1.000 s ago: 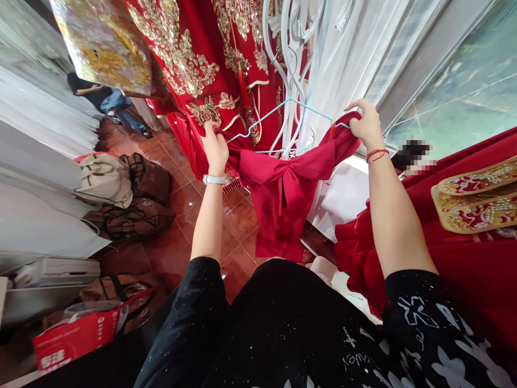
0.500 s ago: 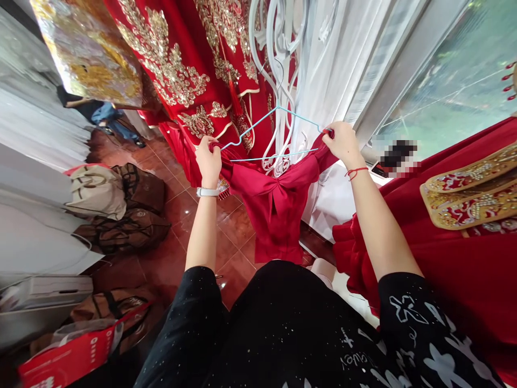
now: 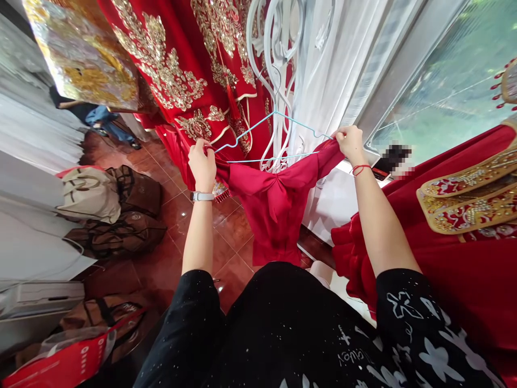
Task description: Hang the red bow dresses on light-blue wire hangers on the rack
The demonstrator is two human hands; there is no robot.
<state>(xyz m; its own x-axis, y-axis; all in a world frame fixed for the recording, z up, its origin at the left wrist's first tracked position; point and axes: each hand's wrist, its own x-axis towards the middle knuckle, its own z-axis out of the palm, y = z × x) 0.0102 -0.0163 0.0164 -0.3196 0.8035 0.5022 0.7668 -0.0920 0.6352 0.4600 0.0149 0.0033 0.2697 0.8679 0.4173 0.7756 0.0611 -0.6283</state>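
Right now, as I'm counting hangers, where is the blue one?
In the head view, the blue hanger is just above centre, between the left hand and right hand, at the neckline of the red garment.

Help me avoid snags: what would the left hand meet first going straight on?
Beyond the plain red garment it holds, the left hand would probably meet the gold-embroidered red garment first; depth is unclear.

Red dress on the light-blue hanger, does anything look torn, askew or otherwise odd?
Nothing stands out. The red dress shows no visible tear or stain, and its front bow sits near mid-neckline. The left hand and right hand hold its shoulders out near the hanger's ends. Finer flaws are too small to tell.
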